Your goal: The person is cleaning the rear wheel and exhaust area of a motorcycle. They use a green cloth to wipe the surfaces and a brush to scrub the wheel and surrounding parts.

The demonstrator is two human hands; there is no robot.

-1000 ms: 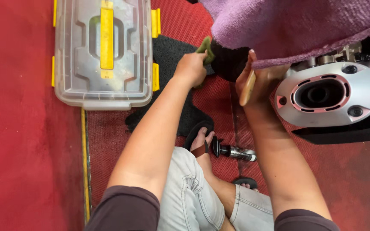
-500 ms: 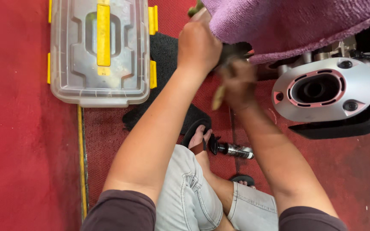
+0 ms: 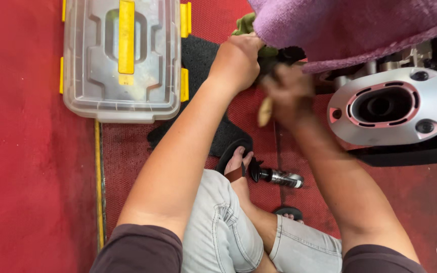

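Note:
My left hand (image 3: 237, 59) is closed on a green cloth (image 3: 245, 24) and presses it under the edge of a purple towel (image 3: 360, 25) draped over a motorcycle. Just to its right, touching it, my right hand (image 3: 290, 91) is blurred with motion. It grips a tan, handle-like object (image 3: 265, 112) that points down. What lies between the two hands is dark and hidden. A silver exhaust end (image 3: 395, 107) with a pink-rimmed opening sits right of my right hand.
A clear plastic box (image 3: 77, 60) with yellow latches stands at upper left on the red floor. A black mat (image 3: 203, 55) lies beside it. A spray bottle (image 3: 277, 177) lies on the floor by my sandalled foot (image 3: 234, 162).
My left hand has moved up and right with the green cloth, closer to the towel's edge. My right hand has shifted left to meet it and is now blurred.

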